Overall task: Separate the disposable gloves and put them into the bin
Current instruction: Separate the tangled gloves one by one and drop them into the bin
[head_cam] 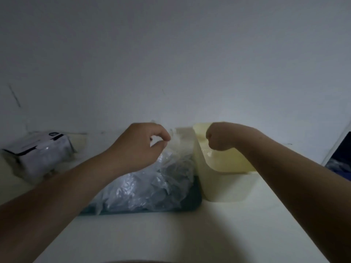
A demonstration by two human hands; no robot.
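White table (pixel 171 234), grey wall behind. Glove pile (pixel 148 186) on dark tray (pixel 196 198), just left of bin (pixel 224 186). Left hand (pixel 136 147) pinches film at pile top. Right hand (pixel 224 136) curled above bin, hold unclear. Gloves light, limp, clingy: pinch single edge

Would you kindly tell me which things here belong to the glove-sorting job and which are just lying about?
Part of the job: pile of disposable gloves; single glove pinched by the left hand; pale yellow bin under the right hand; dark tray beneath the pile.

Just lying about: white packet at left; dark object at the right edge.
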